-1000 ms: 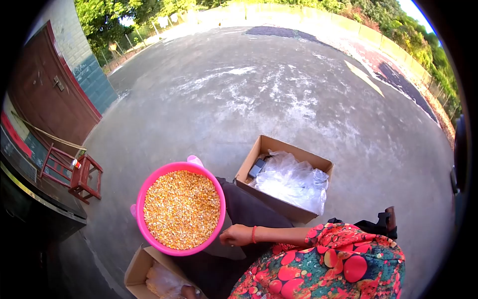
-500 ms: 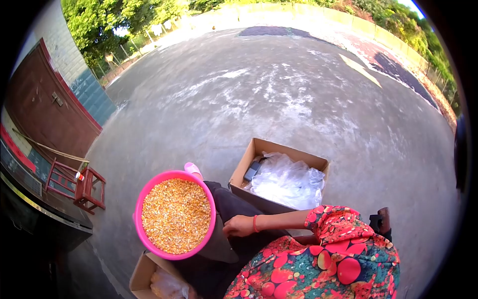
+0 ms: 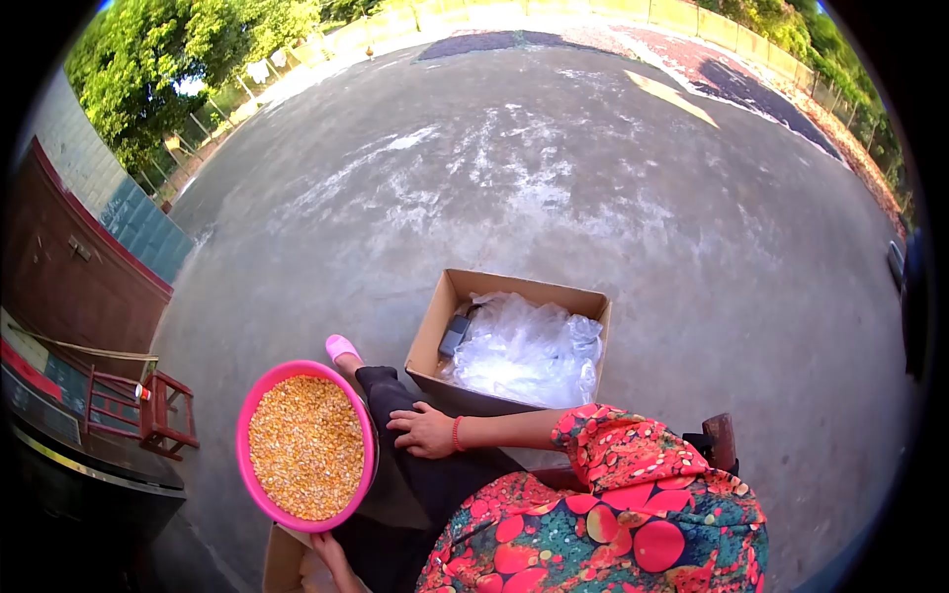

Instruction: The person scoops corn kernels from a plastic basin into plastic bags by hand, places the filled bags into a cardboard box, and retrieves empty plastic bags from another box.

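Observation:
A bright pink basin (image 3: 364, 474) full of loose yellow corn kernels (image 3: 306, 447) stands to the left of my dark-trousered legs. My left hand (image 3: 326, 546) is at the basin's near rim, its fingers closed against the edge and partly hidden under it. On my dark trouser leg lies my right hand (image 3: 423, 432), open with the fingers apart and holding nothing. It wears a red bracelet (image 3: 458, 435).
A cardboard box (image 3: 427, 341) with clear plastic bags (image 3: 529, 346) and a dark grey block (image 3: 455, 336) stands beyond my right arm. Another cardboard box (image 3: 284, 558) sits below the basin. A red wooden chair (image 3: 163, 420) holding a cup (image 3: 142, 392) is at left.
My left hand has come into view at the basin's near rim. The right hand has shifted up the leg, away from the basin, and opened its fingers. The view has turned slightly.

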`<state>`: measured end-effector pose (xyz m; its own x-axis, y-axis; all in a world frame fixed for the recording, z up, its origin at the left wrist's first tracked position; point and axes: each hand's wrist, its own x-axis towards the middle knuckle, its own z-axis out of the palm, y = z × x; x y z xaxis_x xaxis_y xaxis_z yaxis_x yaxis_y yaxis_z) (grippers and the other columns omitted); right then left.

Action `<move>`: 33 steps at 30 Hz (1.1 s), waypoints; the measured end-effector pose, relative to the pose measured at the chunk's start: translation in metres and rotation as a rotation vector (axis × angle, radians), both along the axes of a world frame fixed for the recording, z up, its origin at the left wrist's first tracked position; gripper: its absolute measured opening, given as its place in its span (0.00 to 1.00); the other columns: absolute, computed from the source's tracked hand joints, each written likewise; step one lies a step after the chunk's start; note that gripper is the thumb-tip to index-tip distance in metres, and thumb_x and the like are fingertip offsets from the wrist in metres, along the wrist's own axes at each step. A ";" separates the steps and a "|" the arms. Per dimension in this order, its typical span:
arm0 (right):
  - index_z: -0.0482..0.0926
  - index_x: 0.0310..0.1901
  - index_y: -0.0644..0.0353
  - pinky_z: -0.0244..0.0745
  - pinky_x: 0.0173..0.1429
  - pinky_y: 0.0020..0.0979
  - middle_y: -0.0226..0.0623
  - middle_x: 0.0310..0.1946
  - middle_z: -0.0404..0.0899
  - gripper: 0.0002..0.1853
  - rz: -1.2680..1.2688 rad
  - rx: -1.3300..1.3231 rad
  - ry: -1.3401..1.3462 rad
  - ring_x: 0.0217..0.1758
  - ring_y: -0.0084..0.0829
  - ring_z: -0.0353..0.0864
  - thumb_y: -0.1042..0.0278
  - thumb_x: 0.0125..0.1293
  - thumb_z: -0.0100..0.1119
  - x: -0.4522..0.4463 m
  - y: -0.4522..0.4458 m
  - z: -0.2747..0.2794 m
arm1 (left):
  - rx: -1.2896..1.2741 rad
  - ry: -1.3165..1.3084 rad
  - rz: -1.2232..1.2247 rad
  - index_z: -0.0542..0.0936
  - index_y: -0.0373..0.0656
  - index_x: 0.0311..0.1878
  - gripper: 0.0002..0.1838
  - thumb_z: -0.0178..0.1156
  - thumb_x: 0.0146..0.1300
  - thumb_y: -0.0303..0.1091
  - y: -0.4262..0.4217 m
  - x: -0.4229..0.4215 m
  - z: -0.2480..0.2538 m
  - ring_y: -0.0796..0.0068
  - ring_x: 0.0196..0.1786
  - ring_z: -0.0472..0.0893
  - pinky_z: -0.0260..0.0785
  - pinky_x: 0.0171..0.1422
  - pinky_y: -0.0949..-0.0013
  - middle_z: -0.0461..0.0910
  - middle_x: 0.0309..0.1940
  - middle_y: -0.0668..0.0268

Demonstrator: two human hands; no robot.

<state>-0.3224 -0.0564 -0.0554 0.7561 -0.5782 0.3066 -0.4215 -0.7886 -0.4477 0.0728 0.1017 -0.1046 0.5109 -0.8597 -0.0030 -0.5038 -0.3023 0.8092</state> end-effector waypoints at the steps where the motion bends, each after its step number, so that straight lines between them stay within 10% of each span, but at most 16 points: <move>1: 0.79 0.44 0.48 0.55 0.59 0.55 0.38 0.58 0.64 0.14 0.012 0.008 0.003 0.69 0.37 0.54 0.59 0.57 0.50 0.000 -0.001 0.000 | -0.045 -0.084 -0.083 0.72 0.35 0.54 0.21 0.55 0.58 0.32 -0.002 0.036 -0.071 0.61 0.56 0.72 0.60 0.62 0.66 0.76 0.49 0.52; 6: 0.79 0.44 0.47 0.54 0.60 0.57 0.38 0.60 0.63 0.15 0.034 0.068 -0.032 0.70 0.38 0.52 0.58 0.57 0.50 -0.004 -0.010 0.002 | 0.851 -0.612 -0.180 0.60 0.64 0.66 0.42 0.65 0.44 0.51 -0.014 -0.073 0.010 0.57 0.72 0.46 0.44 0.64 0.32 0.48 0.70 0.62; 11: 0.77 0.48 0.46 0.56 0.59 0.60 0.38 0.65 0.58 0.17 -0.001 0.121 -0.049 0.71 0.38 0.51 0.55 0.58 0.50 -0.004 -0.024 -0.005 | 0.864 -0.680 -0.202 0.57 0.63 0.67 0.46 0.66 0.43 0.53 -0.012 -0.040 -0.008 0.56 0.72 0.46 0.44 0.67 0.36 0.49 0.69 0.59; 14: 0.69 0.58 0.44 0.64 0.54 0.59 0.38 0.68 0.53 0.24 -0.132 0.175 -0.074 0.71 0.45 0.49 0.52 0.59 0.50 -0.002 -0.032 -0.010 | 0.771 -0.559 -0.090 0.54 0.52 0.69 0.55 0.70 0.36 0.55 -0.012 -0.013 -0.021 0.49 0.71 0.48 0.48 0.71 0.55 0.45 0.69 0.45; 33: 0.68 0.60 0.49 0.54 0.69 0.44 0.45 0.67 0.53 0.26 -0.152 0.186 -0.196 0.69 0.49 0.52 0.56 0.59 0.52 0.000 -0.026 -0.018 | 0.659 -0.698 0.001 0.66 0.52 0.63 0.35 0.60 0.50 0.51 0.008 -0.046 -0.012 0.39 0.67 0.55 0.53 0.68 0.50 0.52 0.64 0.35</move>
